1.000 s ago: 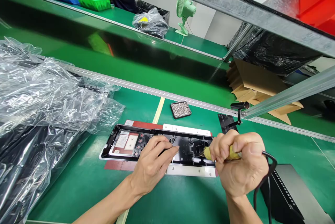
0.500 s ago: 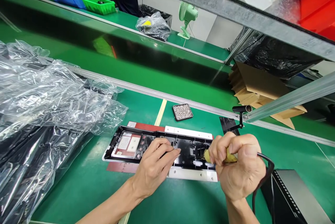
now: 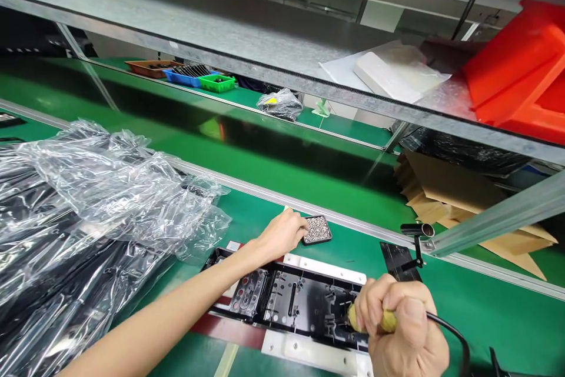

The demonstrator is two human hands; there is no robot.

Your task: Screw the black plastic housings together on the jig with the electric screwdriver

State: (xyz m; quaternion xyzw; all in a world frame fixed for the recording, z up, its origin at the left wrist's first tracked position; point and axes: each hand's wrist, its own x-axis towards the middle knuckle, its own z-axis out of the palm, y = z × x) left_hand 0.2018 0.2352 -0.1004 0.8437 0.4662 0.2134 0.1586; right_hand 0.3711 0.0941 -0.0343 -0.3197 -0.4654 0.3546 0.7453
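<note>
Green matting covers the desk [image 3: 282, 353], with a metal rail along its far edge and a shelf overhead carrying a red bin [image 3: 521, 77]. Crumpled clear plastic wrap [image 3: 101, 189] lies heaped over dark parts at the left. A long black panel [image 3: 291, 300] lies flat on a white plate [image 3: 309, 350] near the front of the desk. The left hand [image 3: 282, 233] reaches beyond the panel to a small black tray of screws [image 3: 316, 229], its fingers [image 3: 302, 229] bunched together and touching the tray's near edge; whether they pinch a screw cannot be told. The right hand [image 3: 404, 330] is closed in a fist around the yellow handle of a corded screwdriver [image 3: 384, 321], held low over the panel's right end, its black cord trailing off to the right. Folded cardboard [image 3: 463, 200] lies behind the rail at the right.
</note>
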